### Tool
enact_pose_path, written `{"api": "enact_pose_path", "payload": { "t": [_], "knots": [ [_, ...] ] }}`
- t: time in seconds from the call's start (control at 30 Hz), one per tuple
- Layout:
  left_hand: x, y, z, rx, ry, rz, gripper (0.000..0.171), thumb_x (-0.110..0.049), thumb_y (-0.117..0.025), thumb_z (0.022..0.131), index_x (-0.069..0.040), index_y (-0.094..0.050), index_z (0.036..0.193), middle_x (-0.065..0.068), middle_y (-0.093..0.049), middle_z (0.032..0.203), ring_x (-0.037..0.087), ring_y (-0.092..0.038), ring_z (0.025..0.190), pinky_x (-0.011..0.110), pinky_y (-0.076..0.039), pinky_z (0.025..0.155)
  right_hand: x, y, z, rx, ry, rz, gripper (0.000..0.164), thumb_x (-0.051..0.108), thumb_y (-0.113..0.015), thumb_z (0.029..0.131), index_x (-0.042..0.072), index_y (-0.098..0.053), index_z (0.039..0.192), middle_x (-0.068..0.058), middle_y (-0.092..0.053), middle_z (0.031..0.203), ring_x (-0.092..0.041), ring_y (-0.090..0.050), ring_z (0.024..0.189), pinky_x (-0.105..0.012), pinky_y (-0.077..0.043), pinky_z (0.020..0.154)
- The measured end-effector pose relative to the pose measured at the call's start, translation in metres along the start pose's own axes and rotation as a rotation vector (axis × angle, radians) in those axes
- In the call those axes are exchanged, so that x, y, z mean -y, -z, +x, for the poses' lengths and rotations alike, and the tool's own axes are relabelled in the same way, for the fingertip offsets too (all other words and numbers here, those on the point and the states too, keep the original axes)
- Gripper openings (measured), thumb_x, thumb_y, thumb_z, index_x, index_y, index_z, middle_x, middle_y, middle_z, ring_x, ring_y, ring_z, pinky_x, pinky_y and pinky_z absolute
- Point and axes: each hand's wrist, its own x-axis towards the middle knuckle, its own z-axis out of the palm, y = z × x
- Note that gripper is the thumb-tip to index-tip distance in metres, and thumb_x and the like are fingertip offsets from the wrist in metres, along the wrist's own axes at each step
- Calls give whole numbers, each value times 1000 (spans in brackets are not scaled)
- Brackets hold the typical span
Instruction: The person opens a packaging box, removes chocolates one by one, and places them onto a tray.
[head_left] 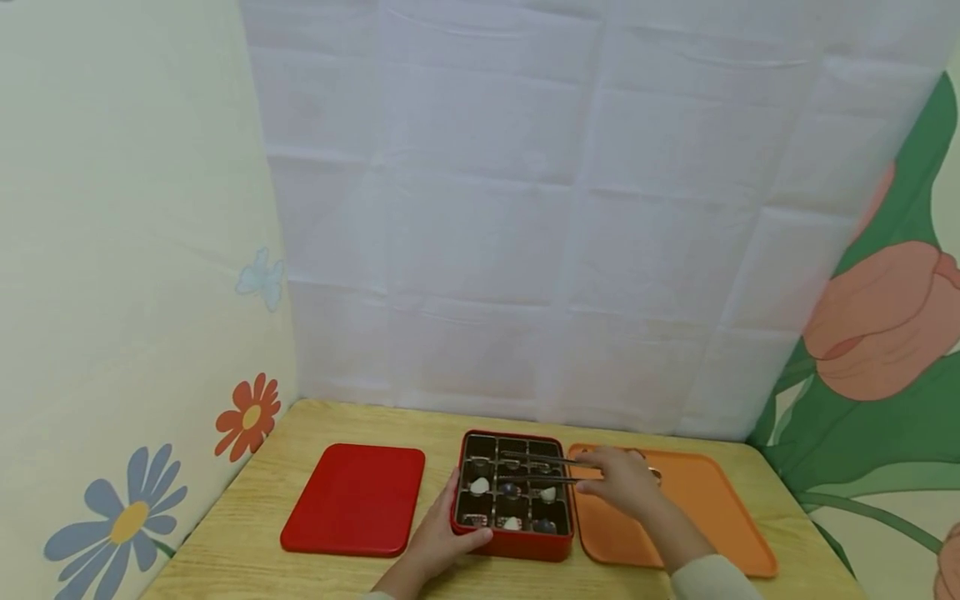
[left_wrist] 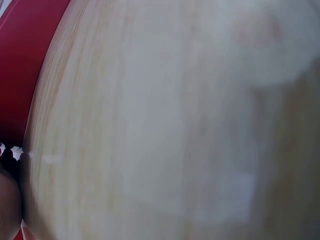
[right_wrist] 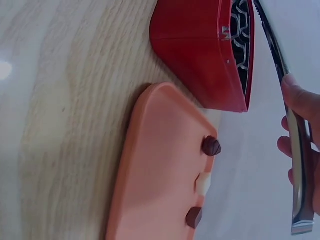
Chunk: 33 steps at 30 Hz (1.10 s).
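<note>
A red box (head_left: 512,546) with a dark gridded insert sits mid-table and holds several small white and dark chocolates, among them a white one (head_left: 480,485). My left hand (head_left: 438,537) grips the box's front-left corner. My right hand (head_left: 622,482) holds metal tongs (head_left: 536,468) whose arms reach left over the box's middle rows. The right wrist view shows the tongs (right_wrist: 294,150) in my fingers (right_wrist: 301,102), beside the box (right_wrist: 197,50). The left wrist view is blurred, with only wood grain and a red edge (left_wrist: 22,65) visible.
A flat red lid (head_left: 356,498) lies left of the box. An orange tray (head_left: 697,508) lies to its right and carries a dark chocolate (right_wrist: 211,146), a white piece (right_wrist: 202,184) and another dark one (right_wrist: 193,217). Walls enclose the wooden table (head_left: 247,508) on three sides.
</note>
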Motion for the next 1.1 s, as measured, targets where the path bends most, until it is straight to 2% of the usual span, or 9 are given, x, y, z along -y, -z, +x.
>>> {"api": "enact_pose_path", "payload": {
  "t": [0.13,0.23,0.4,0.5,0.67,0.77,0.9,1.0,1.1],
  "knots": [
    [1,-1,1,-3,-4,-1,114,-50,-81,76,-19,-10,160,24,-26,159,52,-30,140,72,-35,101,12,1,9,-23,78,-123,41,34,-76,82,19,-71,119,-4,-71,117,-27,-67,104,-62,-41,98],
    [1,-1,1,-2,-4,3,114,-50,-81,76,-20,-10,160,24,-26,159,52,-30,140,72,-35,100,23,4,15,-29,121,-235,40,35,-76,81,19,-72,117,-2,-71,111,-23,-67,95,-59,-45,93],
    [-1,0,0,4,3,11,113,-50,-80,76,-20,-10,160,24,-25,159,52,-30,140,73,-34,100,50,14,31,27,183,-470,38,39,-75,82,23,-73,116,3,-70,105,-20,-65,98,-53,-46,95],
    [-2,0,0,9,5,11,113,-50,-80,77,-19,-9,160,25,-25,159,53,-30,140,73,-34,100,74,21,41,86,208,-617,34,40,-76,82,26,-73,114,6,-69,100,-17,-64,94,-44,-47,93],
    [-1,0,-1,8,-6,-10,113,-47,-81,77,-17,-10,160,25,-26,158,52,-30,140,71,-35,101,112,28,52,122,247,-855,13,37,-76,85,27,-75,93,10,-66,89,-13,-60,82,-34,-44,86],
    [1,1,-1,7,-24,-31,113,-45,-81,77,-17,-10,159,24,-26,158,51,-30,141,70,-36,102,129,25,56,122,271,-974,5,32,-74,87,29,-73,83,14,-67,86,-11,-60,82,-34,-45,94],
    [1,1,-1,13,-49,-68,112,-42,-81,78,-15,-10,159,24,-26,158,49,-31,141,68,-36,103,146,16,59,143,268,-1059,4,29,-74,88,32,-74,86,17,-70,92,-9,-64,93,-35,-41,109],
    [1,1,-1,17,-54,-76,112,-42,-81,78,-15,-10,159,25,-26,158,48,-32,140,67,-37,103,155,11,61,155,242,-1081,4,29,-75,87,33,-74,89,18,-70,96,-9,-64,99,-36,-37,113],
    [0,1,-2,14,-56,-68,112,-42,-82,77,-15,-10,159,25,-27,158,48,-34,139,66,-37,103,161,7,63,154,221,-1094,2,30,-74,88,32,-74,87,16,-70,93,-9,-64,95,-36,-39,110]
  ]
}}
